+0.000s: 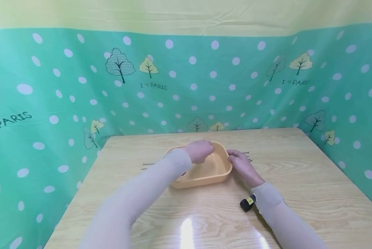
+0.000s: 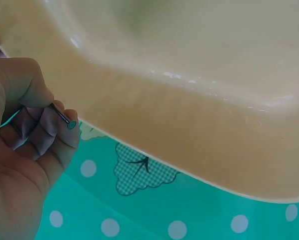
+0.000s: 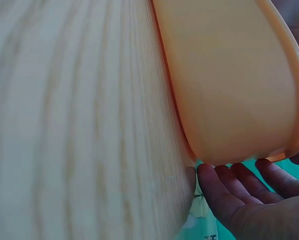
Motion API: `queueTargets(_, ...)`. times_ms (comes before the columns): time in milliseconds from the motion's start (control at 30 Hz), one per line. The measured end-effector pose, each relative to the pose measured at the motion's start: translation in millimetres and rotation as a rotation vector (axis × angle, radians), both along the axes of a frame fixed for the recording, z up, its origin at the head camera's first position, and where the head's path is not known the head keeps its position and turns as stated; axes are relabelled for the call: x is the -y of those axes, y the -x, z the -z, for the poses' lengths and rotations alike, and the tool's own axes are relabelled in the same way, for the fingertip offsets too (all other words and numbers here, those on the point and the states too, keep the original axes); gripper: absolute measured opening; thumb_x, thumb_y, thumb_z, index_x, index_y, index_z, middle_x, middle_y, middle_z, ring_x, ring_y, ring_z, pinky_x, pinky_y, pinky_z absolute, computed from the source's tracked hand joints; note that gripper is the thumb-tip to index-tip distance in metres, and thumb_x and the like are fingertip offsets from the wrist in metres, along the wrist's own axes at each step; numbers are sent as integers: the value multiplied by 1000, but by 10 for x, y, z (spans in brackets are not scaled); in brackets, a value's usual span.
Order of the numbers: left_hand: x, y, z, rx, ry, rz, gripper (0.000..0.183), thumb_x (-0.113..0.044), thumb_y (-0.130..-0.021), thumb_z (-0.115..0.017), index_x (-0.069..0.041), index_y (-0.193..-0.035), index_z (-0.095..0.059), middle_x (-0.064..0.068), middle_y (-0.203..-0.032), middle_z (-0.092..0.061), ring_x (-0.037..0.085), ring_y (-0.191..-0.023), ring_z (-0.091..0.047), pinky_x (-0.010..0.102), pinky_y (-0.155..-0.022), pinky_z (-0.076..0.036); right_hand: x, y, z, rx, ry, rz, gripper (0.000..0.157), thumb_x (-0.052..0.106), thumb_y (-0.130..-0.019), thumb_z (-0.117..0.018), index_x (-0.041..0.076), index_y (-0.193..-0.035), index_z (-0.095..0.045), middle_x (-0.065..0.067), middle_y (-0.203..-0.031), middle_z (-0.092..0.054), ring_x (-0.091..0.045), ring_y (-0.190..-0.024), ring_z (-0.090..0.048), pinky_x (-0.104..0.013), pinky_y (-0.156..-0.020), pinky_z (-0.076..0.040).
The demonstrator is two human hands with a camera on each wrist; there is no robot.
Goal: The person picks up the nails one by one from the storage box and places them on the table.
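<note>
Over the far part of the peach plastic basin (image 1: 210, 167), my left hand (image 1: 199, 151) pinches a nail (image 2: 63, 116). In the left wrist view, its flat head pokes out past the thumb and fingers, close to the basin rim; the rest of the shaft is hidden in the hand. My right hand (image 1: 242, 165) holds the basin at its right side. The right wrist view shows those fingertips (image 3: 207, 172) against the outer wall near the rim. The basin's left side is partly covered by my left sleeve.
Thin nails (image 1: 148, 164) lie on the wooden table (image 1: 297, 166) left of the basin, and several more (image 1: 249, 159) lie to its right, partly behind my right hand. A green dotted curtain (image 1: 198, 90) surrounds the table's back and sides. A black wrist camera (image 1: 247, 203) sits at my right cuff.
</note>
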State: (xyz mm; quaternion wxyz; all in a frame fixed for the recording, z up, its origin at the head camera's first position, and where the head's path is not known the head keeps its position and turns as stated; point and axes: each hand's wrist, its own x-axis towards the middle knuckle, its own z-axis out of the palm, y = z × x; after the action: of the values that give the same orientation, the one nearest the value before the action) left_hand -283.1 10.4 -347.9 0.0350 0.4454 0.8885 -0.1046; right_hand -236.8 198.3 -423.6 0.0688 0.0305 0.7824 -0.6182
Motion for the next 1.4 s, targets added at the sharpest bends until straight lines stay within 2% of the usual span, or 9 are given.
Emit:
queueTargets(267, 157, -89, -118, 18, -51, -62, 30, 2, -77, -61, -16, -100, -58, -3, -94, -57, 13, -84, -54, 22, -74, -48, 9, 30, 9, 24, 2, 11, 40, 18, -88, -39, 9, -127, -45, -8, -126, -46, -24, -110, -50, -38, -94, -43)
queueTargets(500, 352, -113, -118, 69, -137, -116, 35, 8, -76, -56, -17, -101, -58, -4, -94, -56, 12, -83, -54, 22, -73, -48, 21, 37, 3, 35, 14, 26, 41, 19, -87, -39, 9, -127, -45, -8, -126, -45, -23, -109, -51, -35, -91, -46)
queueTargets(667, 489, -158, -108, 53, -162, -96, 33, 9, -75, -56, -15, -97, -58, -3, -91, -56, 14, -83, -55, 22, -73, -48, 23, 37, -3, 32, 12, 26, 42, 18, -87, -39, 9, -127, -45, -8, -127, -45, -23, -110, -51, -35, -91, -46)
queueTargets(900, 627, -262, -108, 27, -145, -92, 31, 8, -76, -55, -14, -98, -58, -2, -94, -57, 15, -86, -55, 23, -76, -49, 6, 25, -10, 34, 10, 20, 42, 19, -87, -40, 10, -127, -45, -7, -126, -46, -22, -109, -52, -34, -90, -47)
queueTargets(1067, 719, -293, -79, -5, -160, -74, 29, 8, -76, -54, -12, -96, -59, -1, -92, -58, 15, -85, -56, 22, -75, -49, -3, 15, -8, 9, 30, 3, 41, 16, -87, -39, 6, -126, -46, -9, -124, -47, -24, -108, -53, -35, -89, -47)
queueTargets(1400, 908, -346, -35, -16, -145, -121, 29, 7, -75, -56, -11, -97, -60, -1, -93, -58, 16, -87, -54, 24, -75, -49, -7, 9, -2, -2, 38, -4, 41, 16, -87, -40, 4, -126, -45, -11, -123, -48, -25, -106, -53, -35, -88, -47)
